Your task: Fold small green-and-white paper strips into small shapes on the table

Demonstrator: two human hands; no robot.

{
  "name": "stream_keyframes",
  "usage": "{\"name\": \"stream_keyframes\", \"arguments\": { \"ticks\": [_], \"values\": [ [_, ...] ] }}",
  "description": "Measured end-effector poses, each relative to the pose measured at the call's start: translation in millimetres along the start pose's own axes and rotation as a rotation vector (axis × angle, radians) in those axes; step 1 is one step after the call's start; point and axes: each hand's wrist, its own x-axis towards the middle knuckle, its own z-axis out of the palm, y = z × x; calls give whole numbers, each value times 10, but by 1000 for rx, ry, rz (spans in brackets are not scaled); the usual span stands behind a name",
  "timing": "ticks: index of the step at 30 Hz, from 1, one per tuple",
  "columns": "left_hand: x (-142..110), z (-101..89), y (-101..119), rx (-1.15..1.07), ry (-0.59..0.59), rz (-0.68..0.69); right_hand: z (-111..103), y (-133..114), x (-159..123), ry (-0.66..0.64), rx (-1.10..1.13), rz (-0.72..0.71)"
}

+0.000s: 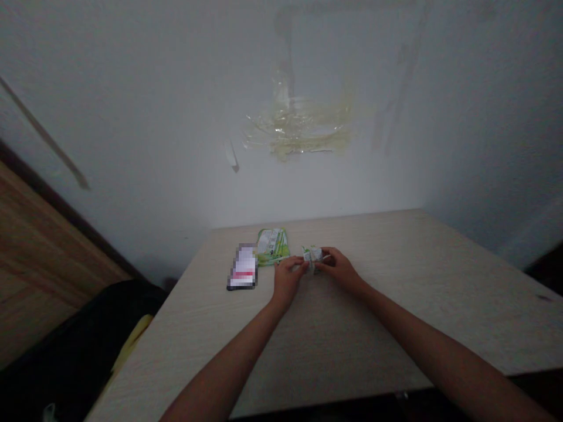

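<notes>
Over the middle of the table, a small green-and-white packet [314, 255] is pinched between the fingertips of both hands. My left hand [288, 281] grips its left side, thumb and fingers close together. On its right side, my right hand [343, 271] has fingers and thumb closed around the edge. Whether it is one folded packet or two small ones I cannot tell. Just left of my left hand lies a larger green-and-white packet [273, 243], flat on the table, with printed text on it.
A phone [243, 266] with a blurred-out screen lies left of the larger packet on the pale wooden table [211, 340]. Behind the table rises a white wall [176, 117] with a patch of yellowed tape [308, 132]. Dark cloth [88, 334] lies beyond the table's left edge.
</notes>
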Motion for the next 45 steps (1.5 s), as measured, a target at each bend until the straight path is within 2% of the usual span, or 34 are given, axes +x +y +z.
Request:
{"name": "stream_keyframes", "arguments": {
  "ticks": [19,29,45],
  "values": [
    [-11,3,24,22,-2,-15,-3,-89,-41,26,-109,-10],
    [-15,-20,78,34,-48,-44,9,-84,-44,31,-34,38],
    [-13,-17,59,-11,-52,-116,-48,-88,-37,-3,-46,-33]
  ]
}}
